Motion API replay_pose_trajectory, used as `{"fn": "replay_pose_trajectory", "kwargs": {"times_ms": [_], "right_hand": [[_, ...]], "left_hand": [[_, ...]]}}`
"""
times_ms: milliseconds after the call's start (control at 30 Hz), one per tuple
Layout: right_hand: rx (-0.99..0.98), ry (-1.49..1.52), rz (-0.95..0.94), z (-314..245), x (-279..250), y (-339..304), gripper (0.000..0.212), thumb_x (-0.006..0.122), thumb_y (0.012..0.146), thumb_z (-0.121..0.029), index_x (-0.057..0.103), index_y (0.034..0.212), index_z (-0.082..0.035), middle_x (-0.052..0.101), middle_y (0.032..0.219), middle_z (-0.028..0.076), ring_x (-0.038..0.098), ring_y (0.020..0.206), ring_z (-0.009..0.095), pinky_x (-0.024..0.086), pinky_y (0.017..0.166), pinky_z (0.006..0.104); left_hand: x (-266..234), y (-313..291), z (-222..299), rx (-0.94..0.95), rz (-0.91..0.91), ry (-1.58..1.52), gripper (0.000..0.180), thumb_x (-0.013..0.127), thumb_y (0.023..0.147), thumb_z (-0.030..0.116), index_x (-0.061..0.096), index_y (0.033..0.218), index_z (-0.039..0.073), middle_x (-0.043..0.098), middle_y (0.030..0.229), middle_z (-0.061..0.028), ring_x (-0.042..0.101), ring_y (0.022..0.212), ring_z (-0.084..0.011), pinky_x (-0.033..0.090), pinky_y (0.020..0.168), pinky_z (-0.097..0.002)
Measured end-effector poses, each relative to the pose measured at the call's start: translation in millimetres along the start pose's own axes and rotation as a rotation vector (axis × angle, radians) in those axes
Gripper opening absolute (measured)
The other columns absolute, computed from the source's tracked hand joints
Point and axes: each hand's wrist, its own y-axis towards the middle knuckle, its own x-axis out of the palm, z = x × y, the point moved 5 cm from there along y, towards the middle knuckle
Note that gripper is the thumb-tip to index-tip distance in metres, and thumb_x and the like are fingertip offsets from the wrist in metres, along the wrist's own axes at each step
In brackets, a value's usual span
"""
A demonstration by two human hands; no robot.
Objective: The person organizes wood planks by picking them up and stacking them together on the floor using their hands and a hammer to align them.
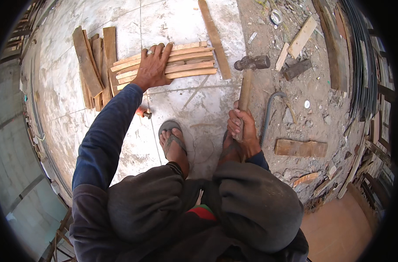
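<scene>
My left hand [154, 69] grips across a bundle of narrow wooden strips [192, 61] lying side by side on the pale tiled floor. A ring shows on one finger. My right hand [242, 124] is wrapped round the wooden handle of a hammer [247, 83]. Its dark metal head is raised, just right of the strips' ends. Left of the bundle lies a loose pile of brown wooden slats [92, 65]. A single longer slat [214, 37] lies beyond the strips' right end.
An orange object with a dark end [143, 112] lies near my left foot. On the rubble ground at right are a short board [300, 148], a pale wood piece [302, 37], a curved dark rod [269, 115] and a bundle of black rods [360, 56]. Stacked timber lines the right edge.
</scene>
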Motion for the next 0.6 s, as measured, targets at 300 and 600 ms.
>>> {"fn": "replay_pose_trajectory", "kwargs": {"times_ms": [300, 600], "right_hand": [[0.182, 0.047, -0.197, 5.1, 16.3, 28.6, 0.022, 0.056, 0.086, -0.004, 0.047, 0.106, -0.011, 0.041, 0.060, -0.002, 0.037, 0.037, 0.009, 0.033, 0.033, 0.0272], [-0.051, -0.512, 0.087, -7.0, 28.7, 34.7, 0.024, 0.058, 0.086, -0.007, 0.048, 0.108, -0.007, 0.044, 0.063, 0.000, 0.042, 0.041, 0.010, 0.035, 0.035, 0.0282]], "left_hand": [[-0.3, -5.8, -1.3, 0.026, -0.005, 0.022, 0.122, 0.085, 0.055, 0.054, 0.027, 0.151, 0.004, 0.044, 0.134, -0.0170, 0.045, 0.123, -0.0340, 0.034, 0.098, -0.0539], [-4.1, -0.4, 3.9, 0.011, -0.088, 0.009, 0.119, 0.085, 0.058, 0.051, 0.028, 0.150, 0.003, 0.042, 0.138, -0.0188, 0.043, 0.127, -0.0366, 0.034, 0.104, -0.0566]]}}
